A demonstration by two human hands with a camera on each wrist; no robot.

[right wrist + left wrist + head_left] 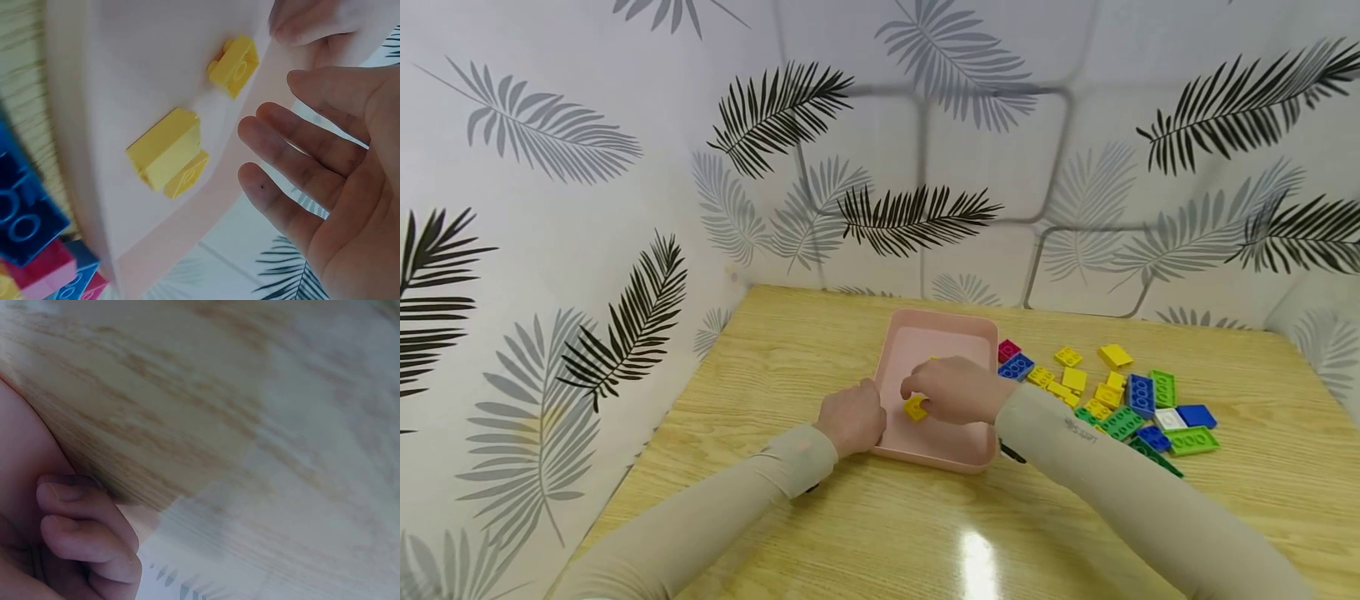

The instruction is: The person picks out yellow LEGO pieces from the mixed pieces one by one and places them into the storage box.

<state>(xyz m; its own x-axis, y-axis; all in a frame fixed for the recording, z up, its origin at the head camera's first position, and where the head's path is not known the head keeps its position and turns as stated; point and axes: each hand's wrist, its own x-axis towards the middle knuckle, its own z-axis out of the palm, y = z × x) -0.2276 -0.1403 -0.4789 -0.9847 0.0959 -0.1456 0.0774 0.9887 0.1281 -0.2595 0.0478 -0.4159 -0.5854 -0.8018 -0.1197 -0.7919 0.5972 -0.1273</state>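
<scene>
A shallow pink tray (pixel 943 319) lies on the table with a few yellow bricks inside. My left hand (pixel 852 418) grips the tray's left wall near the front corner; in the left wrist view its fingers (pixel 94 544) are curled. Over the tray is my right hand (pixel 961 390), its fingers loosely bent and holding nothing. A small yellow brick (pixel 915 407) lies just below these fingertips. The right wrist view shows that hand apart from the bricks, with a larger yellow block (pixel 164 147) and a flatter yellow brick (pixel 189 175) lying together on the tray floor.
Loose toy bricks spread to the tray's right: yellow ones (pixel 1073 380), a blue brick (pixel 1141 395), a green brick (pixel 1123 423), a white one (pixel 1169 419) and a red one (pixel 1008 350). The wooden table (pixel 790 350) meets a leaf-patterned wall covering (pixel 880 275) behind.
</scene>
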